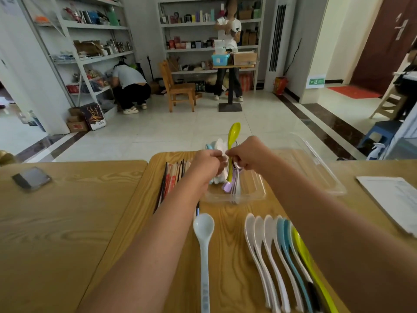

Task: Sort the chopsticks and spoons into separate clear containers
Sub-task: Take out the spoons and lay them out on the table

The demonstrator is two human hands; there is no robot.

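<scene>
My right hand (250,154) pinches a yellow-green spoon (232,143), holding it upright over a small clear container (248,195). A purple spoon (226,186) and metal utensils stand in that container. My left hand (206,162) grips a bunch of white and pale blue spoons (217,144) right beside it. A row of chopsticks (173,179) lies to the left of my left forearm. A long white spoon (204,245) lies on the table in front. Several white, blue and yellow-green spoons (279,251) lie fanned at the near right.
A larger clear tray (320,168) sits tilted at the far right of the wooden table (67,222). A phone (31,178) lies at the left, papers (392,199) at the right. Two people, shelves and a chair stand across the room.
</scene>
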